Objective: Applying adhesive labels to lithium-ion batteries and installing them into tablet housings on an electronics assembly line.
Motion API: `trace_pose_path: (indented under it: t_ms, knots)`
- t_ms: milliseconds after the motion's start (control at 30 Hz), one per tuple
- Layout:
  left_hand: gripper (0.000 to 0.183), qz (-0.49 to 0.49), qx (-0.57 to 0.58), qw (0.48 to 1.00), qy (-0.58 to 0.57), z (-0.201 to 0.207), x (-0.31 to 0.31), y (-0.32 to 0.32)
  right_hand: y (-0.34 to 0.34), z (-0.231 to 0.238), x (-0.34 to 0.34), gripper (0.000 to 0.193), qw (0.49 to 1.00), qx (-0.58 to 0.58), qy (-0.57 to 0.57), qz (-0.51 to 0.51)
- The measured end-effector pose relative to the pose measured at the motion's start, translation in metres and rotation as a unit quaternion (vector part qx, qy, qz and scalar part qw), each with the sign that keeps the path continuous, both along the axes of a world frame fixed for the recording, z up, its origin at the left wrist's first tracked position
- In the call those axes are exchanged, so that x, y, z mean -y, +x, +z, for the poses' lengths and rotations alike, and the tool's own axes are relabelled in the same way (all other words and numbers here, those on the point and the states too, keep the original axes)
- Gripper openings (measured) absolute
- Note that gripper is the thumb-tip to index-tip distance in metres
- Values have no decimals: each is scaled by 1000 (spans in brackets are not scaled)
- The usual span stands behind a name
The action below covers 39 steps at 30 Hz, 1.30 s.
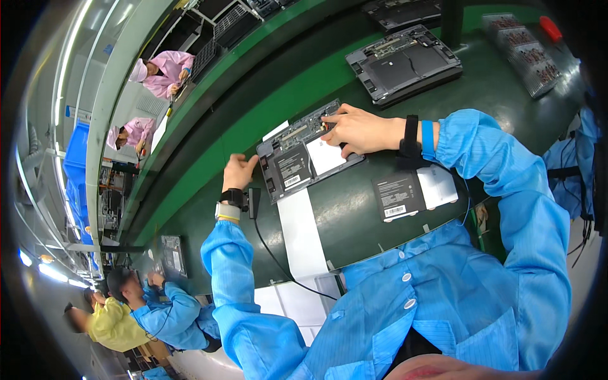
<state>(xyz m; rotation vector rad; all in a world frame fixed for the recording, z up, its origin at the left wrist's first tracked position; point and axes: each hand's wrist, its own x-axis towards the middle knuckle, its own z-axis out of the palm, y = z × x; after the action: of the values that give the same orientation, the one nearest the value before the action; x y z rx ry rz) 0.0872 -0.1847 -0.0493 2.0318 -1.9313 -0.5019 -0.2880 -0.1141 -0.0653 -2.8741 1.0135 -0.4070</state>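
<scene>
An opened laptop base [278, 183] lies in front of me on the green bench, tilted in view. It has a bare circuit board [297, 135] along its far side, a black battery [292, 168] and a white sheet [325, 156] beside it. My right hand [362, 130] reaches over the base's right side, fingers spread, their tips on the far right of the circuit board; whether something small is under them, I cannot tell. My left hand [239, 172] is at the left edge of the base, thumb and fingers apart, holding nothing visible.
A second battery [399, 194] lies near the front edge, to the right. Another opened laptop base [405, 63] stands farther back, near clear trays of small parts [522, 54] and a red-handled object [550, 29]. A white paper strip [301, 231] runs under the base. Co-workers sit at left.
</scene>
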Motion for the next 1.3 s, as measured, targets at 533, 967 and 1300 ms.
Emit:
trace_pose_path:
  t_ms: [533,967,1300]
  knots:
    - [26,38,-134,982,131,-29,46,4,-123,42,-84,26,921,357,125,-91]
    - [31,22,-74,978,195,-23,78,3,-144,29,-91,26,880,413,156,-177]
    - [20,53,-244,962,114,-33,64,-6,-147,24,-96,26,884,411,138,-176]
